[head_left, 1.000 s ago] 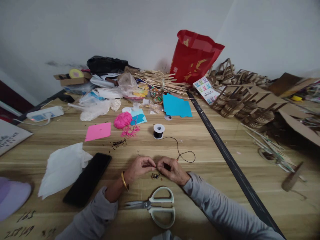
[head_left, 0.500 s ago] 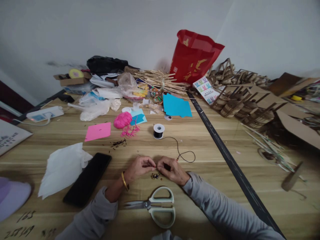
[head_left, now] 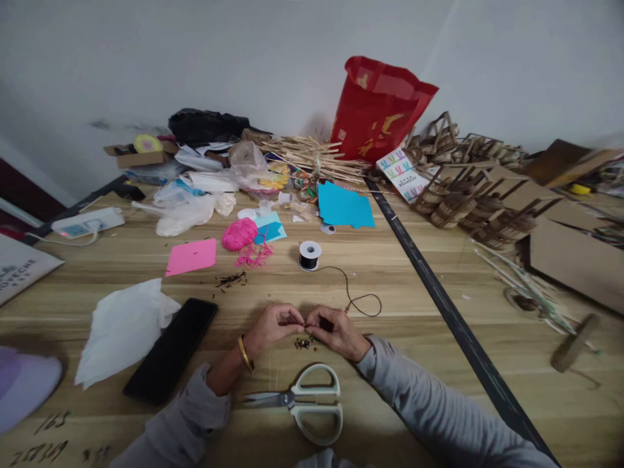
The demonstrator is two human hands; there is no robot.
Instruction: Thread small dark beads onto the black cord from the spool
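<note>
2 hands (head_left: 275,323) (head_left: 335,331) pinching tiny item (head_left: 305,325), too small to identify, near loose beads (head_left: 303,343).

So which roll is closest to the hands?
The white spool of black cord, just beyond the left hand and right hand; the yellow roll sits far back on the left.

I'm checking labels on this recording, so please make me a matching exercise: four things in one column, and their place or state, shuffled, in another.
1. Scissors
2. Phone
3. Spool
4. Small beads

A. Standing, with a dark cord trailing toward the right hand
B. Clustered loosely, just below the fingertips of the left hand and right hand in the picture
C. Lying flat, pale handles to the right, blades pointing left
D. Lying dark-faced beside a white sheet

Pairs: 1-C, 2-D, 3-A, 4-B
</note>
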